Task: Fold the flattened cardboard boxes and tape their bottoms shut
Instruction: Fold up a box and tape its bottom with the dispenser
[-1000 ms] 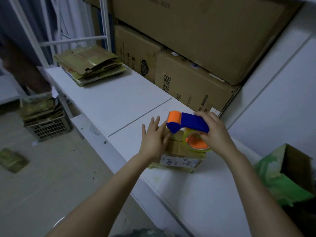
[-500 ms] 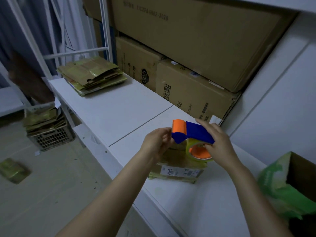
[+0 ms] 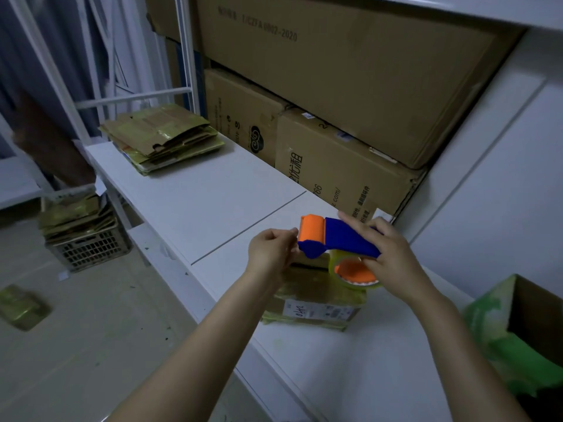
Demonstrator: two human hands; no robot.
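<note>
Head view: right hand (image 3: 393,257) is gripping the dispenser (image 3: 344,242), fingers curling round its blue handle, above the box (image 3: 316,303) sitting on the counter (image 3: 213,202). Left hand (image 3: 271,251) fingers are curling at the orange roller; cannot tell if they are pinching tape. The hands are partly hiding the box.

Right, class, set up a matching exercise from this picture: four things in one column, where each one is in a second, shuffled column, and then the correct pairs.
Column A
1. tape dispenser
2. stack of flattened boxes
3. plastic crate
4. small cardboard box

Column B
a. on the floor, left of the white table
b. held in the right hand
c. at the far end of the white table
d. on the near part of the white table, under the tape dispenser

Pairs: 1-b, 2-c, 3-a, 4-d
</note>
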